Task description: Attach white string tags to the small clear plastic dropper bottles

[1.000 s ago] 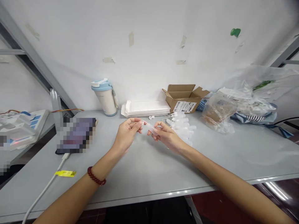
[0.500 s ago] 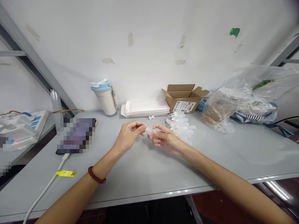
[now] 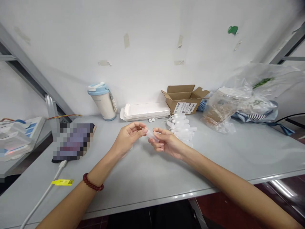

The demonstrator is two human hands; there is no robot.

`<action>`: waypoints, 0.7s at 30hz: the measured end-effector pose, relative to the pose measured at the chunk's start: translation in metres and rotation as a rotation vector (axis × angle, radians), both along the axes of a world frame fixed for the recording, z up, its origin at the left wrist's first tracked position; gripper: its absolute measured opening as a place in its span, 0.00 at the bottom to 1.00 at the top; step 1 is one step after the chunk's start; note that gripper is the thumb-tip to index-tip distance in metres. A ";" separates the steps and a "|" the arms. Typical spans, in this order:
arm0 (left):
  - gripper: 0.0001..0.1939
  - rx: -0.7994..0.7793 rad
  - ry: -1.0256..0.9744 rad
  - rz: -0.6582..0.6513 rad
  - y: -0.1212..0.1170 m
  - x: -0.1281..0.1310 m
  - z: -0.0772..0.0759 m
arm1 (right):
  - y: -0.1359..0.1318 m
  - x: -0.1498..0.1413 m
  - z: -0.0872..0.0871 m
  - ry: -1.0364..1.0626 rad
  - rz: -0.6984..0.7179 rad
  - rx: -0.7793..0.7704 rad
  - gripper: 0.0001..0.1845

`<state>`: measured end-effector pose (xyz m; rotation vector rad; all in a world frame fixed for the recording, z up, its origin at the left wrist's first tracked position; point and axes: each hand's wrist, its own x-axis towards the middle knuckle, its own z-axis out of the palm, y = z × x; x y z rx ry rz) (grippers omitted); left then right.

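Over the middle of the desk, both hands are on one small translucent white squeeze bottle (image 3: 152,135). My right hand (image 3: 166,142) has thumb and fingers closed around its body. With thumb and forefinger, my left hand (image 3: 130,136) pinches at the bottle's upper left end, where a thin white tip shows; what exactly lies under the fingertips is hidden. Just beyond my right hand lies a pile of similar small bottles (image 3: 181,127), several with thin curved tips. Two small white caps (image 3: 152,120) rest on the desk behind the hands.
Against the wall stand a blue-lidded tumbler (image 3: 103,102), a stack of flat white boxes (image 3: 147,110) and an open cardboard box (image 3: 183,101). Clear plastic bags (image 3: 221,108) lie at right. A phone (image 3: 75,141) with a white cable (image 3: 45,194) is at left on the grey desk (image 3: 152,181).
The view has shifted slightly, so most things sit a little further left. Both hands stay on the small bottle; the left fingers have shifted slightly at its end, and a thin tip now shows.
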<state>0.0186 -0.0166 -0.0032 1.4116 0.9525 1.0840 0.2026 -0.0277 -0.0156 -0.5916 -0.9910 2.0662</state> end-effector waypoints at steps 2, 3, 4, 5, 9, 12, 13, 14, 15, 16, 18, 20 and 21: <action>0.13 0.022 0.019 0.026 0.001 0.000 -0.002 | 0.000 0.000 0.000 -0.008 0.004 -0.001 0.11; 0.13 0.034 0.008 0.023 0.002 0.000 -0.003 | 0.000 0.000 0.000 -0.011 0.007 -0.005 0.11; 0.14 0.044 -0.012 0.009 0.003 0.000 -0.003 | 0.000 0.000 0.001 -0.012 0.013 -0.010 0.11; 0.15 0.046 -0.037 -0.013 0.003 -0.001 -0.003 | 0.001 0.000 0.001 -0.011 0.020 -0.016 0.11; 0.22 -0.014 -0.092 -0.105 0.002 -0.002 0.001 | 0.001 0.001 0.002 -0.012 0.020 -0.026 0.11; 0.22 -0.027 -0.050 -0.057 0.001 -0.001 0.001 | 0.000 0.000 0.002 0.004 0.019 -0.023 0.11; 0.21 -0.014 -0.032 -0.029 0.001 0.000 0.001 | 0.000 0.000 0.001 0.014 0.026 -0.022 0.11; 0.19 0.006 -0.023 -0.006 0.001 0.000 0.000 | 0.001 0.000 0.001 0.023 0.035 -0.020 0.11; 0.19 0.030 -0.023 0.007 0.001 0.001 -0.001 | 0.001 0.000 0.001 0.030 0.046 -0.020 0.10; 0.19 0.050 -0.030 0.009 0.002 0.001 -0.001 | 0.001 0.001 0.001 0.033 0.059 -0.025 0.10; 0.20 0.069 -0.057 -0.001 0.003 0.000 -0.001 | 0.001 0.001 0.001 0.034 0.078 -0.041 0.09; 0.20 0.058 -0.074 -0.001 0.003 0.000 -0.001 | 0.001 0.000 0.001 0.013 0.076 -0.038 0.10; 0.20 0.045 -0.078 0.007 0.003 -0.001 -0.001 | 0.000 0.000 0.000 -0.017 0.060 -0.013 0.10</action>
